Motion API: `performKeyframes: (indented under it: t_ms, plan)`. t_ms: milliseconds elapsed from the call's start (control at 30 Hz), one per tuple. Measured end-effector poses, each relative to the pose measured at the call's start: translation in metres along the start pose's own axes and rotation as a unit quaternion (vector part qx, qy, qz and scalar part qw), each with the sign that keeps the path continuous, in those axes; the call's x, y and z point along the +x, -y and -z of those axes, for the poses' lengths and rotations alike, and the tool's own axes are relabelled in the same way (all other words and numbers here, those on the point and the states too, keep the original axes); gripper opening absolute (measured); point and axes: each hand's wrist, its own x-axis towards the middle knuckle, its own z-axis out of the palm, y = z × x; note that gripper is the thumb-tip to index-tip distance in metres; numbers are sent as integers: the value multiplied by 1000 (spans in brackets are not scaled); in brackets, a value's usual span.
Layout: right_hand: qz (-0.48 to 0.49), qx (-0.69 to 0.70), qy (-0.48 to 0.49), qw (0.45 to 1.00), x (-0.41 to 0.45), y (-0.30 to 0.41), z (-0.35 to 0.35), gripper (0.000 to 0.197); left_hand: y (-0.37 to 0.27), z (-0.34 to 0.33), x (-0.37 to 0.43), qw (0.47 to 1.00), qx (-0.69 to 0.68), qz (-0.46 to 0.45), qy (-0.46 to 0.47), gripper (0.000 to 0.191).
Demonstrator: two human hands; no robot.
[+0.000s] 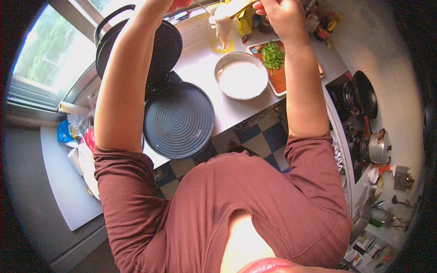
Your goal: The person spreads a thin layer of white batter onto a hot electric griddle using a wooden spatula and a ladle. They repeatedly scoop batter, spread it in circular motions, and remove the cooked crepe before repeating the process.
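Note:
At the top edge, my left hand (177,4) is partly cut off; a thin metal utensil (203,7) runs from its fingers. My right hand (282,17) grips a flat, pale utensil (243,7). Between the hands hangs a pale, sticky mass (223,29), above a clear container with a yellow base (223,46). Below it on the counter stands a round metal bowl (216,75) of white contents, which cannot be identified. Beside my right forearm, chopped green leaves (272,55) lie on a brown cutting board with a white rim (279,82).
A round electric griddle (179,119) with a ridged plate stands with its lid (167,47) raised at the left. Bags and a paper roll (73,108) lie beside the window. On the right are a stove (358,167), dark pans (365,95) and a metal pot (379,148).

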Motion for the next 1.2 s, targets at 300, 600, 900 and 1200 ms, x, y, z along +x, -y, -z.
performKeyframes:
  t_ms: [300, 600, 900, 1200]
  plan:
    - [-3, -45, -23, 999, -4, -17, 1, 23, 6, -11, -4, 999, 31, 21, 21, 26]
    - [-87, 101, 57, 989, -32, -10, -24, 21, 31, 22, -47, 999, -11, 22, 41, 28]
    - [-92, 107, 182, 973, -104, -25, -90, 25, 101, 76, -114, 997, 70, -32, 3, 28]
    - [-253, 228, 213, 916, -191, -21, -145, 26, 161, 93, -185, 953, 294, -50, -58, 28]
